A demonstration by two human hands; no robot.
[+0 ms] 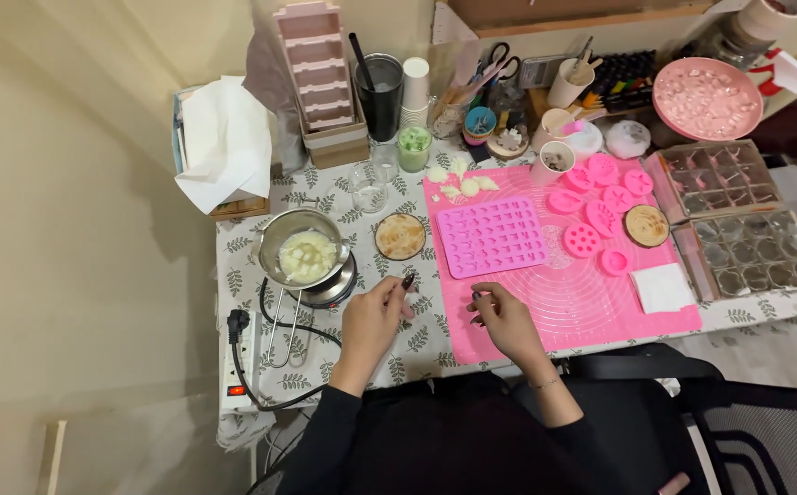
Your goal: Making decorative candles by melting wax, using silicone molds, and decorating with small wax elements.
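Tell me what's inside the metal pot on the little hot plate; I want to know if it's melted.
The pot holds pale, lumpy white stuff, seemingly not fully melted. The pot's bottom beneath it is covered.

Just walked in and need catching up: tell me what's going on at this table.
A person sits at a craft table. The left hand pinches a small dark item I can't identify, close to a metal pot of pale, partly melted wax-like material on a small heater. The right hand rests on the near edge of a pink mat, just below a pink rectangular mould tray. Smaller pink moulds lie further back.
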